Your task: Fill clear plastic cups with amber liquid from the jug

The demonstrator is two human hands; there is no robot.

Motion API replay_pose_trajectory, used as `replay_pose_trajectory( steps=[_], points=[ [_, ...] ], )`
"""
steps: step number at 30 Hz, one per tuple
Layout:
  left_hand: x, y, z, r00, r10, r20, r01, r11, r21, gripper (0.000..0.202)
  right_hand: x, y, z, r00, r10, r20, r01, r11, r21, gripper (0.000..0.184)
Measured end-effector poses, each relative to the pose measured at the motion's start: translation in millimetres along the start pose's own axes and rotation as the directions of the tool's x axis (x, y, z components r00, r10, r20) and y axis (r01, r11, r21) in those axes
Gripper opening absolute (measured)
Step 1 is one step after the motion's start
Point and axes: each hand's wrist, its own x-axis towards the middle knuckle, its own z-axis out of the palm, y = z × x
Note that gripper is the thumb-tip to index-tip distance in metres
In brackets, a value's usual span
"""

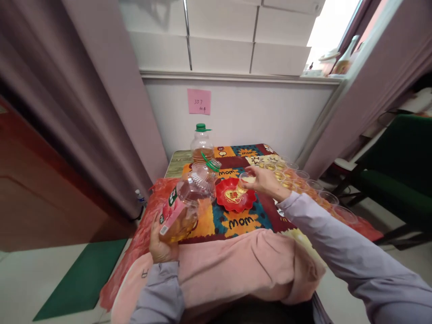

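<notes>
My left hand (162, 240) is wrapped round the lower part of a large clear plastic bottle (189, 198). The bottle tilts to the right, its uncapped neck pointing up and right, with amber liquid low inside and a pink label facing me. A green ring handle hangs at its neck. Over a red scalloped plate (229, 204) with a gold heart design, my right hand (265, 181) pinches a small clear plastic cup (243, 184) by its rim. Pale yellow liquid shows in the cup. The bottle's mouth is left of the cup, apart from it.
Rows of several filled clear cups (286, 184) stand along the table's right side. A second bottle (201, 146) with a green cap is upright at the back. A patterned cloth (241, 222) covers the table; a green chair (398, 166) stands to the right.
</notes>
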Motion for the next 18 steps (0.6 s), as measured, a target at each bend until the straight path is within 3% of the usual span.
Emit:
replay_pose_trajectory(
  steps=[4,7,14,18],
  points=[
    [0,1,7.1,0.998,0.013,-0.063,-0.012,1.000,0.015,0.037,-32,43,-46,0.989,0.025,-0.144,-0.019,0.999,0.043,0.064],
    [0,1,11.1,0.997,0.016,-0.075,-0.015,1.000,0.017,0.038,-62,79,-62,0.984,0.083,-0.160,-0.094,0.994,-0.058,0.064],
    [1,2,14.8,0.998,0.022,-0.052,-0.022,1.000,0.017,0.034,-113,137,-39,0.969,0.200,-0.143,-0.230,0.944,-0.239,0.058],
    [3,0,11.6,0.998,0.022,-0.051,-0.021,0.999,0.028,0.033,-123,147,-22,0.985,0.115,-0.132,-0.150,0.941,-0.304,0.059]
  ],
)
